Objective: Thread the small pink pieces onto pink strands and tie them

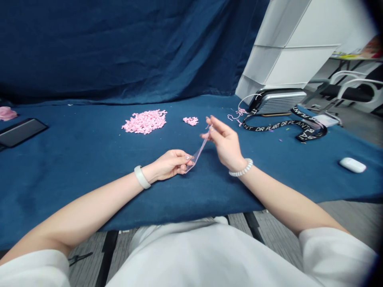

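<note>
A thin, sheer pink ribbon [200, 152] stretches slantwise between my two hands above the blue cloth. My left hand [173, 164] pinches its lower end, with the fingers closed. Higher and to the right, my right hand [223, 141] grips the upper end between thumb and fingers. Beyond my hands lies a large heap of small pink pieces [145, 121] that look like knotted ribbon. A much smaller cluster of similar pink pieces [190, 120] sits to its right, just past my right fingertips.
On the blue-covered table [89, 159] a phone [22, 131] and pink fabric [7, 113] lie at far left. To the right are a black lettered strap [269, 126], a silver ridged case [281, 101] and a white earbud case [353, 164]. Blue curtain [119, 48] hangs behind.
</note>
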`<state>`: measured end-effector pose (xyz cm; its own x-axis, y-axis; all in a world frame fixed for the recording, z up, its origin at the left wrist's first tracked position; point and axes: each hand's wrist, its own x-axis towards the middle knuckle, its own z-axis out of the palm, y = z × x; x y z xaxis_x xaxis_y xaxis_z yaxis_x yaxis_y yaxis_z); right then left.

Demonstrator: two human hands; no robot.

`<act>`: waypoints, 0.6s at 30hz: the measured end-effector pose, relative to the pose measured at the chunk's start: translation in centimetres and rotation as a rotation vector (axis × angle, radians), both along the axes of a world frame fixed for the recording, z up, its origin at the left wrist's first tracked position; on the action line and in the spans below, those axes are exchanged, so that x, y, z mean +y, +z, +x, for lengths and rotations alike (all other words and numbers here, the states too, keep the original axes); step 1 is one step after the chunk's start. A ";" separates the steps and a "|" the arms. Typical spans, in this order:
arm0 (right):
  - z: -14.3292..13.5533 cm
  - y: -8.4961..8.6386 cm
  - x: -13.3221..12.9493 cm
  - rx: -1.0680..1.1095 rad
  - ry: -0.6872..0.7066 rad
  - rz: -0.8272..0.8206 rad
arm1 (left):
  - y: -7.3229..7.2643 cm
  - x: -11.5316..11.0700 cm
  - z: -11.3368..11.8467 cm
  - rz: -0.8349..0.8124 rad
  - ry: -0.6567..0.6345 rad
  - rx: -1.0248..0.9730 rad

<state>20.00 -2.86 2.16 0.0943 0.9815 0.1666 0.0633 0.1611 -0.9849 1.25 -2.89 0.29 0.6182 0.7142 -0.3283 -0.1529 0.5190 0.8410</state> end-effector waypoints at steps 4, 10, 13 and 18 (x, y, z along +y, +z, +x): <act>1.0 1.2 0.6 0.116 -0.096 -0.024 | 0.0 0.1 0.0 0.060 -0.042 0.039; 0.5 1.1 0.3 0.360 0.018 -0.188 | -0.1 -0.1 0.0 0.090 -0.067 0.037; 0.4 1.0 0.3 0.405 0.040 -0.246 | -0.3 0.1 -0.1 0.047 -0.056 -0.021; 0.2 0.7 -0.1 0.272 0.078 -0.236 | -0.6 0.3 -0.2 -0.033 -0.023 -0.105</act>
<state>20.23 -2.94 2.87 0.0277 0.9959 -0.0866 -0.2092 -0.0790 -0.9747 1.07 -2.55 -0.27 0.6665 0.6894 -0.2837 -0.2273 0.5503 0.8034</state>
